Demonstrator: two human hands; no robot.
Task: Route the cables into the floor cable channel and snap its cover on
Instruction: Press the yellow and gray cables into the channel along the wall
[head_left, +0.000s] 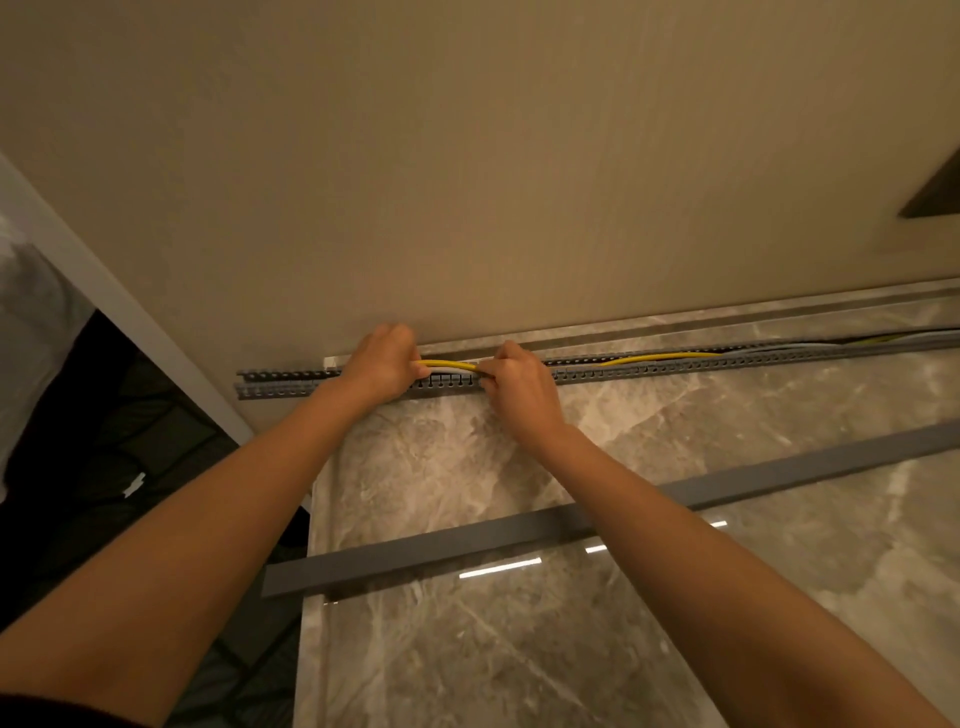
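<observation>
A grey slotted cable channel (675, 366) runs along the foot of the beige wall, open on top. A yellow cable (449, 364) and a white cable (448, 370) lie along it. My left hand (382, 364) and my right hand (514, 376) both grip the cables over the channel, a short stretch of yellow cable showing between them. Further right the yellow cable (660, 357) rests inside the channel with more cables beyond. The long grey cover (519, 535) lies loose on the marble floor nearer to me, under my forearms.
Glossy marble floor tiles (519, 649) fill the foreground. A dark patterned floor area (130, 467) lies at the left behind a white frame edge (104, 291). The beige wall (467, 182) rises right behind the channel.
</observation>
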